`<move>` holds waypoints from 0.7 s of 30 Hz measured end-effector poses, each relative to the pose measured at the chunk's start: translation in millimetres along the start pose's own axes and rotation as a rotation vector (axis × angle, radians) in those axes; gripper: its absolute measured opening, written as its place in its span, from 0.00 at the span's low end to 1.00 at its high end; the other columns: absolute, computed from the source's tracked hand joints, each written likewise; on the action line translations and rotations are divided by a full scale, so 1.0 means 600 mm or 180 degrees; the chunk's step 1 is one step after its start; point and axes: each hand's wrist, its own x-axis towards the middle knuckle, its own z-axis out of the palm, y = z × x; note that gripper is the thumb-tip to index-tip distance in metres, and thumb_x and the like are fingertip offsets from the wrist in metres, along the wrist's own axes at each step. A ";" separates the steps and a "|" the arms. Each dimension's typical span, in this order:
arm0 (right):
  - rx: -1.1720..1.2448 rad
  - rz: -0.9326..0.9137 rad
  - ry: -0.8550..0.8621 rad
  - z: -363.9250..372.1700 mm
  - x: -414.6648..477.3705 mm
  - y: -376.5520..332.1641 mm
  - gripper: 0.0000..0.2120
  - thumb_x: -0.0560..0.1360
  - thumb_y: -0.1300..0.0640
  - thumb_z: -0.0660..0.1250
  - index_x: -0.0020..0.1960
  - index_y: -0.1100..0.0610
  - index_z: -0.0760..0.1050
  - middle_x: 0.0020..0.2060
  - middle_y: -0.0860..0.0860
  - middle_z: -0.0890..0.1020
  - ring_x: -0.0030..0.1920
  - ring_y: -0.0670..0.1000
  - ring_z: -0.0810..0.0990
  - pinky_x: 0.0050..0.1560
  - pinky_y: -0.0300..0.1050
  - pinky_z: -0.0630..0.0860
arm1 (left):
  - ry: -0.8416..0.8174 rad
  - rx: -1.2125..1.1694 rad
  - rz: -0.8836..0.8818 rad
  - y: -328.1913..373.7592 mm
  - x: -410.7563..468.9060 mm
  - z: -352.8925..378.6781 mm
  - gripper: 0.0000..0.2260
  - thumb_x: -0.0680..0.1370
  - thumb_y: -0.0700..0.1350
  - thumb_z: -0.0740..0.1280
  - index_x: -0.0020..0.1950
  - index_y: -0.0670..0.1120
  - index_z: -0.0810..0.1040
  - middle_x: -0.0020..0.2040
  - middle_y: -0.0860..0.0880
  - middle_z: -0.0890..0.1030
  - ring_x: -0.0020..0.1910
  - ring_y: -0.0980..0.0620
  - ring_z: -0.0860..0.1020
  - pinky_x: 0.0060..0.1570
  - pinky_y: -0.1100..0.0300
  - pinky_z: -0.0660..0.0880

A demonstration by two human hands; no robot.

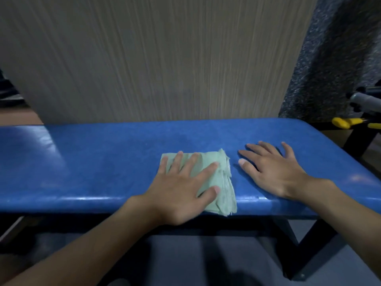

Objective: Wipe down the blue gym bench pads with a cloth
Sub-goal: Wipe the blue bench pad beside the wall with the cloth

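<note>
Checking, Obs. 1: cloth position?
Obs. 2: Cloth (221,180), pale green, folded, lies on the blue pad (92,162) at its front edge; one corner overhangs that edge.
Obs. 1: Left hand?
Obs. 2: Left hand (181,190) lies flat on the cloth, palm down, fingers straight and spread; nothing gripped.
Obs. 1: Right hand?
Obs. 2: Right hand (274,172) rests flat on bare pad just right of the cloth, fingers splayed wide, apart from the cloth; holds nothing.
Obs. 1: Surroundings?
Obs. 2: Wood-grain panel (154,58) behind the pad; black frame leg (315,244) under its right end; yellow part (342,123) beyond that end, kind unclear.
</note>
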 end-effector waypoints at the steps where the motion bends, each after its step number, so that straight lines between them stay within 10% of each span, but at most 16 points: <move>1: 0.0067 -0.0038 0.0061 -0.003 0.000 -0.005 0.28 0.80 0.37 0.40 0.77 0.41 0.57 0.79 0.42 0.56 0.79 0.47 0.48 0.76 0.62 0.41 | 0.0047 -0.0033 -0.0127 -0.001 -0.006 0.002 0.29 0.77 0.70 0.39 0.78 0.66 0.38 0.82 0.50 0.39 0.80 0.45 0.37 0.76 0.43 0.38; 21: 0.0101 -0.0212 -0.0095 0.021 0.023 -0.023 0.33 0.75 0.33 0.35 0.79 0.40 0.49 0.79 0.41 0.48 0.78 0.45 0.42 0.77 0.58 0.40 | -0.0127 -0.0223 -0.0697 -0.138 0.352 -0.033 0.40 0.65 0.79 0.38 0.77 0.70 0.44 0.82 0.47 0.47 0.80 0.41 0.46 0.75 0.39 0.45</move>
